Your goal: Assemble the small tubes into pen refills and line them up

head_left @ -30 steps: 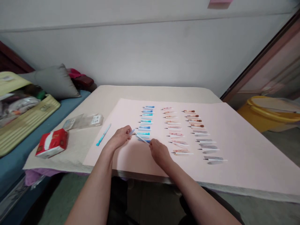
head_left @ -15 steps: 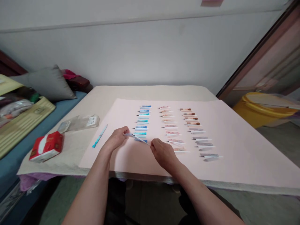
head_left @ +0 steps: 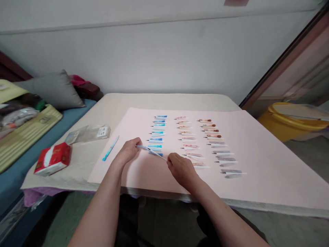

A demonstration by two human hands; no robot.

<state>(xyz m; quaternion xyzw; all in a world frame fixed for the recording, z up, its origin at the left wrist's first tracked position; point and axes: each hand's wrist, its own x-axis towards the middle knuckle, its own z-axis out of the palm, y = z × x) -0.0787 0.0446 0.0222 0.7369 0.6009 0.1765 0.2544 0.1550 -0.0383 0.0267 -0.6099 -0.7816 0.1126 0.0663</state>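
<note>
On a pink sheet [head_left: 257,151] lie three columns of small painted nail tips, each on a thin white stick: blue ones [head_left: 157,132], pink ones [head_left: 187,138], and brown-to-grey ones [head_left: 218,147]. My left hand [head_left: 128,152] pinches a small pale blue nail tip [head_left: 141,146] at the near end of the blue column. My right hand [head_left: 180,168] is closed on the end of a thin white stick [head_left: 156,153] that reaches up and left to the same tip. Both hands rest on the sheet.
A blue tool [head_left: 111,148] lies left of the sheet's edge, beside a clear packet [head_left: 88,133] and a red tissue pack [head_left: 52,159]. The beige table top [head_left: 115,109] ends near me. A grey cushion [head_left: 52,90] and a yellow bin [head_left: 293,120] flank the table.
The view has shifted slightly. My right hand has slid a little towards me along the stick. My left hand keeps its pinch at the blue tip.
</note>
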